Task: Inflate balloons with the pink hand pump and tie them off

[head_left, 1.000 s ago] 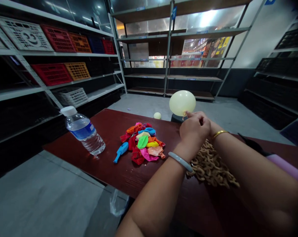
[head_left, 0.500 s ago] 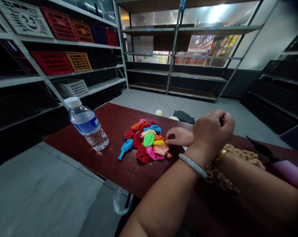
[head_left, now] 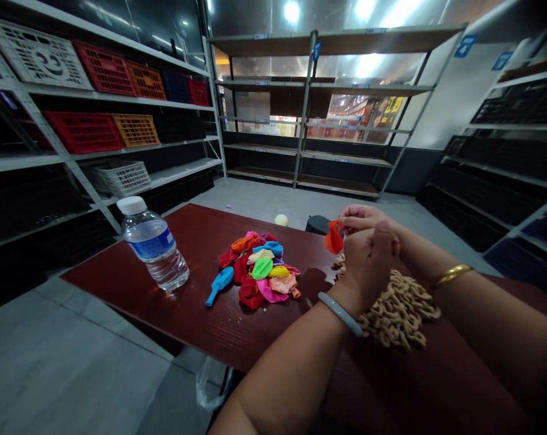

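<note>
My right hand [head_left: 363,217], with a gold bangle on its wrist, is raised above the dark red table [head_left: 201,314] and pinches the neck of a limp orange-red balloon [head_left: 333,237]. Just in front of it is my left hand [head_left: 368,261], curled into a fist with a pale jade bangle at the wrist. Its fingers are turned away, so what they hold is hidden. A pile of deflated balloons [head_left: 259,272] in several colours lies on the table to the left of both hands. Under my wrists lies a heap of beige chain links [head_left: 398,311].
A water bottle [head_left: 153,244] with a white cap stands at the table's left. A small pale yellow balloon [head_left: 281,220] and a dark object [head_left: 317,224] lie on the floor beyond. Shelves with plastic crates [head_left: 105,69] line the left wall. A clear bag [head_left: 210,380] hangs under the table edge.
The inflated pale yellow balloon held a second ago is gone from my hands. My right hand reached into the pile, then rose with an orange-red balloon.
</note>
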The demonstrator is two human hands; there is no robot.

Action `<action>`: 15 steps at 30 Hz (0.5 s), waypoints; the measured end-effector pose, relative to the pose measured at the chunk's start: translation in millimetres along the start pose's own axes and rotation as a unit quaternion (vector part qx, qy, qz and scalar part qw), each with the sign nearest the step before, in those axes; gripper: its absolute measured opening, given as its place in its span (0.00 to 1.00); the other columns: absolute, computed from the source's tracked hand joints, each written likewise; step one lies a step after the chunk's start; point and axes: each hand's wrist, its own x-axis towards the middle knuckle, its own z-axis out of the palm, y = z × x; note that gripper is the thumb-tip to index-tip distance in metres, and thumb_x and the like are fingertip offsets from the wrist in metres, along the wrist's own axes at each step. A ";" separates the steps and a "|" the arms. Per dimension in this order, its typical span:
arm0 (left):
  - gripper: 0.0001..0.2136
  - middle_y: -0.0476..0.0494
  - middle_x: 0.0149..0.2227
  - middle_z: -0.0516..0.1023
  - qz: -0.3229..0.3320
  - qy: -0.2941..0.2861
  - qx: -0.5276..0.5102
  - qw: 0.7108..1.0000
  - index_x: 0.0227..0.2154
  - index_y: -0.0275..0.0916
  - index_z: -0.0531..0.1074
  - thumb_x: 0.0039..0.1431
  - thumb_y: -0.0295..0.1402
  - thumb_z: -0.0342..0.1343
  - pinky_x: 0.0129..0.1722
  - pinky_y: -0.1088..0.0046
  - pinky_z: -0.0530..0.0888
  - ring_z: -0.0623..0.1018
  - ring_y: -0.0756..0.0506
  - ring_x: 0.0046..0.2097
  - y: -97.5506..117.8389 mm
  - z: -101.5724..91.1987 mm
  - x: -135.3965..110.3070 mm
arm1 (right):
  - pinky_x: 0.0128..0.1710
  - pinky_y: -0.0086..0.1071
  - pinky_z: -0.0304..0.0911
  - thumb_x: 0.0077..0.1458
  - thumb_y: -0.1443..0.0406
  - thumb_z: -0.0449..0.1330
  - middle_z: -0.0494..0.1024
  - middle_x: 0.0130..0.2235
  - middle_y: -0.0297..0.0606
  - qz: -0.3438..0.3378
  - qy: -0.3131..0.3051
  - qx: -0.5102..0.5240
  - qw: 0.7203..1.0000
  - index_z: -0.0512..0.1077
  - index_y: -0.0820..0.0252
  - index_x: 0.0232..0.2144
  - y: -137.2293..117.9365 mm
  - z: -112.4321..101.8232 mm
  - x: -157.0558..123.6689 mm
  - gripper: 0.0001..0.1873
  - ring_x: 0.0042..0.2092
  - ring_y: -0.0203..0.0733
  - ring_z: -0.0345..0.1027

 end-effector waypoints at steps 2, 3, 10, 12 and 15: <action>0.30 0.49 0.15 0.62 -0.095 0.012 -0.067 0.993 0.16 0.39 0.64 0.64 0.54 0.36 0.23 0.73 0.61 0.62 0.52 0.19 -10.9 6.6 3.9 | 0.25 0.30 0.62 0.45 0.54 0.62 0.75 0.25 0.33 0.005 -0.012 -0.006 1.000 0.67 0.59 0.29 -5.0 -19.5 -7.3 0.16 0.25 0.36 0.67; 0.31 0.49 0.15 0.61 -0.160 0.021 -0.105 0.981 0.17 0.38 0.64 0.64 0.56 0.34 0.21 0.74 0.59 0.61 0.52 0.18 -15.5 9.8 6.4 | 0.24 0.30 0.62 0.46 0.54 0.62 0.74 0.24 0.33 0.000 -0.006 -0.030 1.000 0.67 0.58 0.30 -6.5 -27.4 -12.1 0.15 0.24 0.35 0.66; 0.27 0.39 0.28 0.78 -0.340 -0.010 -0.352 0.872 0.32 0.34 0.75 0.65 0.52 0.40 0.28 0.73 0.73 0.77 0.47 0.27 -16.7 22.7 6.9 | 0.40 0.38 0.66 0.54 0.62 0.58 0.77 0.36 0.38 -0.187 0.116 -0.323 0.921 0.70 0.58 0.48 0.7 -44.9 -55.5 0.19 0.37 0.43 0.71; 0.20 0.41 0.30 0.79 -0.339 -0.007 -0.428 0.838 0.33 0.34 0.76 0.66 0.45 0.45 0.29 0.76 0.74 0.77 0.49 0.28 -14.0 24.3 4.7 | 0.45 0.41 0.66 0.56 0.63 0.56 0.77 0.38 0.40 -0.208 0.118 -0.377 0.895 0.68 0.59 0.53 1.2 -40.4 -68.3 0.21 0.41 0.46 0.71; 0.12 0.43 0.29 0.78 -0.361 0.044 -0.455 0.813 0.31 0.33 0.75 0.65 0.33 0.50 0.28 0.80 0.72 0.76 0.52 0.26 -14.2 23.3 5.1 | 0.50 0.44 0.64 0.58 0.64 0.56 0.77 0.46 0.44 -0.224 0.125 -0.421 0.870 0.65 0.58 0.57 3.6 -38.7 -89.0 0.24 0.48 0.49 0.69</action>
